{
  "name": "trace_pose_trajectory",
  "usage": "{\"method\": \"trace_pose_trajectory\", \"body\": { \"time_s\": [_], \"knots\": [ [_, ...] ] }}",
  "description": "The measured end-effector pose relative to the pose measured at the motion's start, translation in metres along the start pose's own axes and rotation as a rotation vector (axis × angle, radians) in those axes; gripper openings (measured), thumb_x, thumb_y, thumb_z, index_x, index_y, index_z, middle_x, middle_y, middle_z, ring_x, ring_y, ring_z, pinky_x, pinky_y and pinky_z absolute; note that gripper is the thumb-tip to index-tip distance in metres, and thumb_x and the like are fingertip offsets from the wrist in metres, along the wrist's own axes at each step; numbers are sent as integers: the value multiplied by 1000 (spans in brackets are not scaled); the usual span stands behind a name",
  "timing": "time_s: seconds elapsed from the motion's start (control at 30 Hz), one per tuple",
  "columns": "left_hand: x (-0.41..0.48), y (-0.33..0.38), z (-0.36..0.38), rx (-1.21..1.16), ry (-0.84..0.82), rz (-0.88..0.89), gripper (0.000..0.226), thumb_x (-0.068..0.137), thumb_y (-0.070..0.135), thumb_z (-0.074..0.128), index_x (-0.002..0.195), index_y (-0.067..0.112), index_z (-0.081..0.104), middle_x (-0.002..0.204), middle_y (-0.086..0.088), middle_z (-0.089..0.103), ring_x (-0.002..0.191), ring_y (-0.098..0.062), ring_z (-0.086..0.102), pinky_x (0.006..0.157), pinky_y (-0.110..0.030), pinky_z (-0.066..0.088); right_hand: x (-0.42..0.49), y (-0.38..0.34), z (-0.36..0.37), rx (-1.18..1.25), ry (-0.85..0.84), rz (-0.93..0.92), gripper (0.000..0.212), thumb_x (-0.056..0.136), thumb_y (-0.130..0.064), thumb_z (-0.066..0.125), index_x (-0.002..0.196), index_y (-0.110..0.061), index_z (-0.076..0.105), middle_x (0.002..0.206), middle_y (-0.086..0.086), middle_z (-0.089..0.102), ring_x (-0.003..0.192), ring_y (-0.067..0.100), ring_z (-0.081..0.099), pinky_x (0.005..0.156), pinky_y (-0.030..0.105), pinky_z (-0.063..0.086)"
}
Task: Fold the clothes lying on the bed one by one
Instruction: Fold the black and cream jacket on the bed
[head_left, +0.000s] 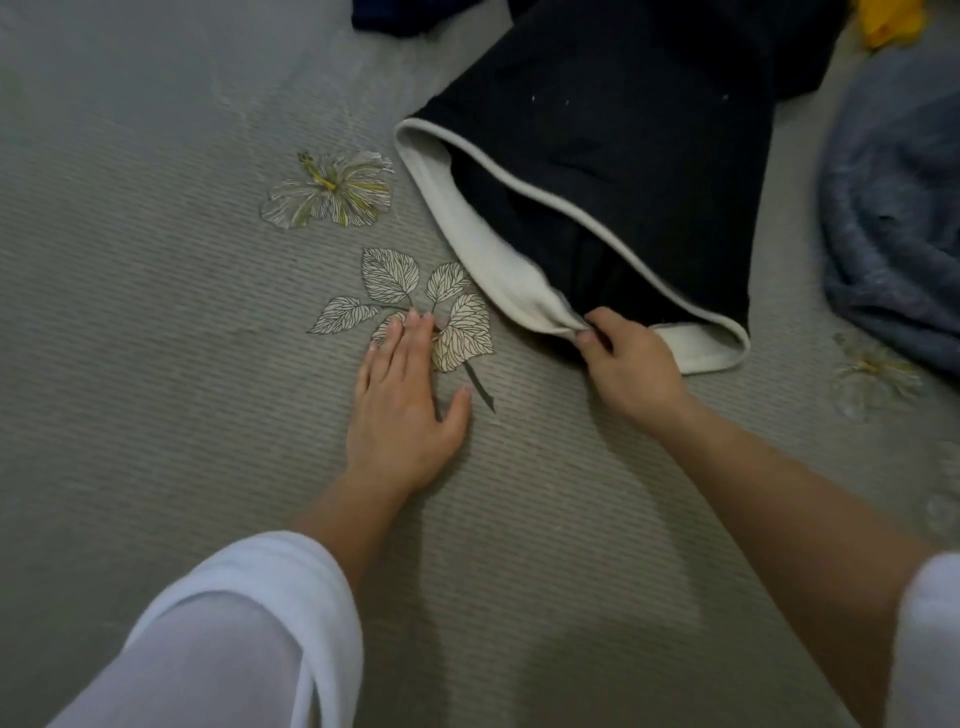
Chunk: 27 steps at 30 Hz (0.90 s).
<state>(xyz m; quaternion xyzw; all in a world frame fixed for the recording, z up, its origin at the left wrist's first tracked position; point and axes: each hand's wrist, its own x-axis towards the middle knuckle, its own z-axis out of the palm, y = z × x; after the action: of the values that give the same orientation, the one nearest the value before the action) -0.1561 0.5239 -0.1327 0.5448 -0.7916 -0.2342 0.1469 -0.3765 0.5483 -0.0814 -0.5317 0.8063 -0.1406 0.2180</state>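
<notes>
Black garment: a black fabric garment (613, 156) with a broad cream hem band (467, 234) lies on the upper right of the bed, on a grey-green ribbed bed sheet (156, 312), hem towards the person and apparently not yet folded.
Risk, slack hem: only one bunched spot of the band is held, so a pull from there would likely drag the cloth askew and crease it instead of laying it flat.
Risk, one-handed pull: with nothing pinning the far end, the whole piece may slide across the sheet towards the neighbouring clothes.
Right hand: the right hand (628, 364) has its fingers (589, 338) curled narrow, pinching a gathered fold of the cream band at the near edge.
Left hand: the left hand (400, 410) rests flat on the sheet, its fingers (415, 332) straight and close together on a printed leaf motif (389, 275), holding nothing and apart from the garment.
Nearby: a grey-blue crumpled cloth (893, 234) lies at the right edge, and a yellow item (891, 23) sits at the top corner.
</notes>
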Motion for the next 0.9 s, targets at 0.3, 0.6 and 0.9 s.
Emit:
{"method": "trace_pose_trajectory", "body": {
  "time_s": [0.3, 0.6, 0.9],
  "knots": [
    [-48, -8, -61, -216, 26, -171, 67, 94, 39, 46, 151, 24, 14, 147, -12, 23, 132, -30, 28, 106, -39, 27, -167, -21, 23, 103, -304, -32, 13, 95, -24, 53, 99, -20, 64, 78, -6, 58, 80, 18, 59, 63, 25, 30],
    [-128, -18, -83, 480, -480, 579, 65, 83, 37, 60, 142, 39, 31, 160, 4, -12, 141, -21, -29, 114, -44, -13, -308, -57, 34, 81, -979, -102, 15, 90, -24, 53, 97, -19, 65, 86, -2, 61, 80, 14, 55, 67, 25, 37],
    [-203, -2, -143, 282, -1090, 493, 38, 72, 54, 43, 74, 19, 60, 68, 7, 57, 66, -11, 53, 64, -26, 42, -285, -70, -32, 592, -664, 184, 10, 90, -13, 63, 87, -7, 70, 72, -3, 70, 62, 6, 63, 55, 19, 49]
  ]
}}
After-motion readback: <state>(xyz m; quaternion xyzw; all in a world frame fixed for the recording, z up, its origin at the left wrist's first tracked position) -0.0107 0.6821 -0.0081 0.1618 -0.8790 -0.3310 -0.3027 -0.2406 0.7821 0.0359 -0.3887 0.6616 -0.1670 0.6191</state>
